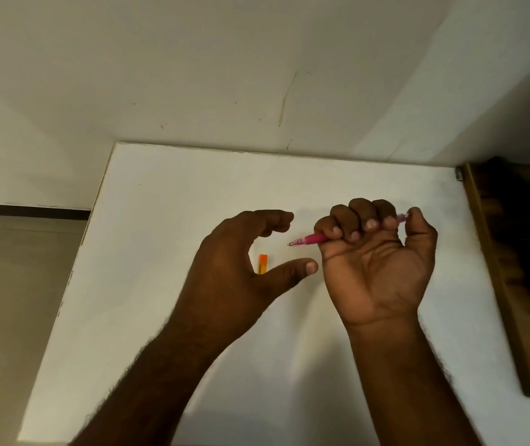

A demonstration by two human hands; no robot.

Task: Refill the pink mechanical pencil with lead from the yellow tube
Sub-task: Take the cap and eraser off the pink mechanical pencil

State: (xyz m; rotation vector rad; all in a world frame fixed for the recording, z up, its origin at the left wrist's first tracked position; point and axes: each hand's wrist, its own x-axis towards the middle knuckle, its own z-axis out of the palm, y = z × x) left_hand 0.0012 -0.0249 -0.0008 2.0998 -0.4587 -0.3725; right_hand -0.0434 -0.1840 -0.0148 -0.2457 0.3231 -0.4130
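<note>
— Two things matter: the pink mechanical pencil [313, 238] and the yellow lead tube [262, 264]. Where are they?

— The pencil is clamped in the right hand [376, 252], fist wrapped round the barrel, palm turned up. Its metal tip points toward nine o'clock; the cap end pokes out by the thumb at three o'clock. The tube lies flat on the white tabletop [192, 194], at about eight o'clock from the pencil tip, orange cap end pointing away from the person.

— Why the fist grip?

— My guess: it steadies the barrel and leaves the thumb at the cap end, handy for pulling the cap or clicking. That is a judgement, nothing more.

— And the left hand [241, 252]?

— Empty, fingers and thumb spread apart in a C shape, hovering over the tube, which shows through the gap. Whether the thumb touches the tube, I cannot tell. It looks poised to pinch either the tube or the pencil tip.

— Room to work?

— Plenty. Bare tabletop runs toward twelve o'clock up to the wall [257, 75]. The table's left edge drops off at nine o'clock, well apart from the tube. A wooden frame [495, 268] borders the right side at three o'clock, near the right hand.
</note>
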